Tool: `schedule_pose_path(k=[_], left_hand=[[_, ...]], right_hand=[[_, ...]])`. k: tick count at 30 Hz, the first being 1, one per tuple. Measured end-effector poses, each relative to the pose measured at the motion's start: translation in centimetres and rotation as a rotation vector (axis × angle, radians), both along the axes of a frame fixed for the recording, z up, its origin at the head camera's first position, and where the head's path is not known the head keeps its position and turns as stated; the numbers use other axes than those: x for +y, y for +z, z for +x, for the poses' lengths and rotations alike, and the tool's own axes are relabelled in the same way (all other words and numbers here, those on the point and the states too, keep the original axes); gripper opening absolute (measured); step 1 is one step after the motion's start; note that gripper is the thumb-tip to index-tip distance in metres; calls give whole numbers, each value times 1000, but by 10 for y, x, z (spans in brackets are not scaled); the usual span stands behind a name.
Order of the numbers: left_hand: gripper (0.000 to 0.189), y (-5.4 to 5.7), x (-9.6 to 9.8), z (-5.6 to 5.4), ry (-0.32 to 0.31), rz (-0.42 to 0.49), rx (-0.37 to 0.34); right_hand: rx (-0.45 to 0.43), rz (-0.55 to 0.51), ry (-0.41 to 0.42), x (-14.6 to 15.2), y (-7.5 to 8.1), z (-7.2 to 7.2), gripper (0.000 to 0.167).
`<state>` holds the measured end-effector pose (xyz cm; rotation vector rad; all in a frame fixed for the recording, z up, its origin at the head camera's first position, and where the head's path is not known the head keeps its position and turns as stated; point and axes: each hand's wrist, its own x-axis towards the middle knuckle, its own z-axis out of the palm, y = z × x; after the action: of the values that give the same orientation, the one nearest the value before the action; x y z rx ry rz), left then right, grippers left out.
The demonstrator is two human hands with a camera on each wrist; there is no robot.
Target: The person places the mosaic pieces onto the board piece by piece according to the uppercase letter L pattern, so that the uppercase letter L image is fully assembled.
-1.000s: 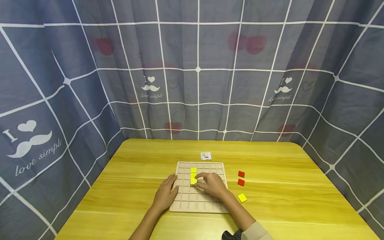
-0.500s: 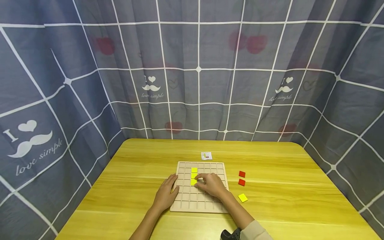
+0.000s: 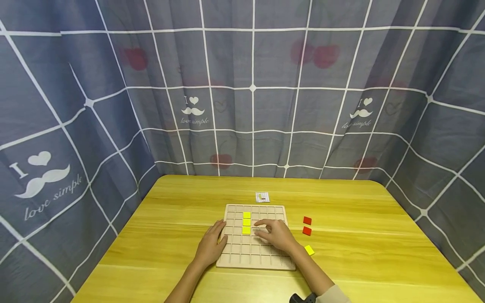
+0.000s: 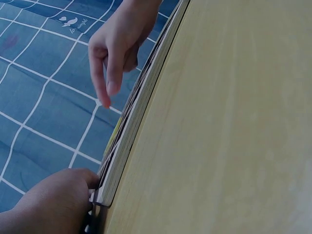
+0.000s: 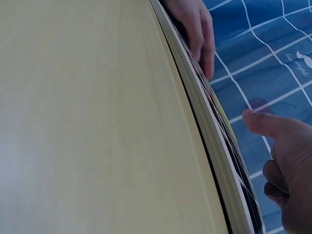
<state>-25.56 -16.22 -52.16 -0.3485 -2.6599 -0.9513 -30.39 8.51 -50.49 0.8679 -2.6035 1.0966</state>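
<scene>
In the head view a pale wooden grid board (image 3: pixel 235 255) lies on the table. Three yellow square tiles (image 3: pixel 246 222) form a column in its upper left part. My left hand (image 3: pixel 209 247) rests on the board's left edge, its thumb (image 4: pixel 80 178) over the rim in the left wrist view. Just right of the tiles, my right hand (image 3: pixel 278 234) hovers over the board, thumb and index finger apart with nothing between them. Its other fingers (image 5: pixel 275 180) are bent in the right wrist view.
Two red tiles (image 3: pixel 307 220) lie right of the board, with another yellow tile (image 3: pixel 309 250) nearer, partly behind the right forearm. A small printed grid card (image 3: pixel 262 197) lies beyond the board. A checked curtain (image 3: pixel 227 105) surrounds the table (image 3: pixel 182 198).
My right hand has let go of the lowest yellow tile in the column and drawn back to the right, its fingertips now apart from it. My left hand stays on the board's edge.
</scene>
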Motion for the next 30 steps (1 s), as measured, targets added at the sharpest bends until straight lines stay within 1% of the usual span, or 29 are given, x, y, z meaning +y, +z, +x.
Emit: schedule_pose_path(k=[6,12,16,19,23,26,30], left_hand=[[44,0,0,0,5,-4,-9],[45,1,0,0,2,-7,-14],[44,2,1,0,6,-14,-7],[44,2,1,1,8,-13,-5],[45,3,2,2,2,-14,-12],[44,3,2,2,6,-18,-15],[44,3,2,2,8,-14,-15]], right_hand=[[-35,-53,-12,26,4,5,24],[-56,-85,-47,57,9,11,24],[-112,-123,-60,82,8,12,27],[-177,-154,-52,100,6,12,28],[-259,-162,-40,122,4,17,29],[-289,-150,-44,136,1,20,30],[-298,-146,-33,150,-2,24,28]])
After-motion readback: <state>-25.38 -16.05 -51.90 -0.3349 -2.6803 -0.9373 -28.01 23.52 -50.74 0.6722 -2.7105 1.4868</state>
